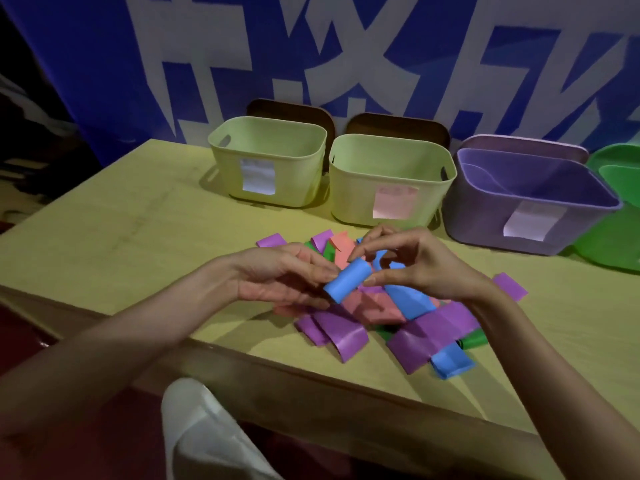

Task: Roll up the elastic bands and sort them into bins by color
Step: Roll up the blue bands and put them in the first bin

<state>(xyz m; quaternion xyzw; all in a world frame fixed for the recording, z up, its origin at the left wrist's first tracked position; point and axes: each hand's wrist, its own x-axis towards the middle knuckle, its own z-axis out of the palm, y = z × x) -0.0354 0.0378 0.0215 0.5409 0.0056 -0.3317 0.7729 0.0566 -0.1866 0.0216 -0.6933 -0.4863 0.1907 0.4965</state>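
Just above the heap of loose bands [374,313] on the table [121,237], in the one head view I have, I hold a blue roll [348,279] between both hands: my left hand [277,277] pinches its near end with curled fingers, and my right hand [420,263] pinches the far end between thumb and forefinger, with the unrolled blue tail [407,299] trailing from it down onto the pile. The band looks thin, soft and very light, and I judge it springy enough to uncoil if I ease my pinch, so I would grip across the roll's body rather than at its edge. Its surface looks smooth, perhaps a little slippery. Behind the pile stand two pale green bins [266,174] [388,199], a purple bin [485,216] and, at the right edge, a green bin [609,237]; I cannot read their labels.
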